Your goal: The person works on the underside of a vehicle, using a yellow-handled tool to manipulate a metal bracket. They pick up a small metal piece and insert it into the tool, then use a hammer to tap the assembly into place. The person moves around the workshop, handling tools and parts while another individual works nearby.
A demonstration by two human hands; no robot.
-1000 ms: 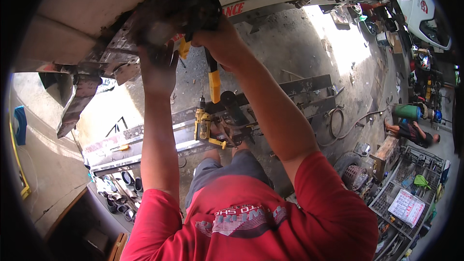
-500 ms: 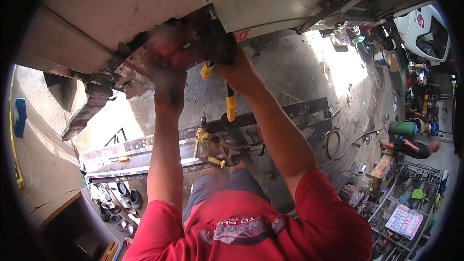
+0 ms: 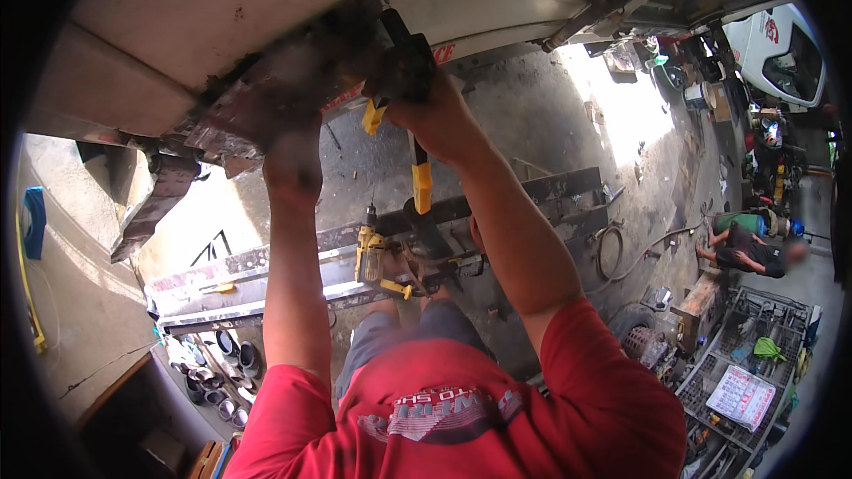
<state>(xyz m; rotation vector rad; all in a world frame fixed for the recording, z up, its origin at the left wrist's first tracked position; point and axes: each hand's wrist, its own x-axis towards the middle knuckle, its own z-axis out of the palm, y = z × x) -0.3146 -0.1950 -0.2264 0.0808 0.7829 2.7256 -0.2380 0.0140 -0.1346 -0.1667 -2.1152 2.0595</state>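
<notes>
Black-yellow hand tool (image 3: pixel 413 58) is up by white panel (image 3: pixel 240 0), R hand (image 3: pixel 435 115) gripping it; could slip if hold's poor. L hand (image 3: pixel 294 164) at dark rough metal (image 3: pixel 231 120), grip can't tell (blur); sharp edge might cut it. Dropped tool could hit drill (image 3: pixel 369 250) below.

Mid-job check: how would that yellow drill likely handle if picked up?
The yellow drill should feel stiff, given its hard-looking casing. It's probably heavy for its size, judging by the bulky body. The thin bit sticking out of its front might bend or snap if knocked sideways.
</notes>
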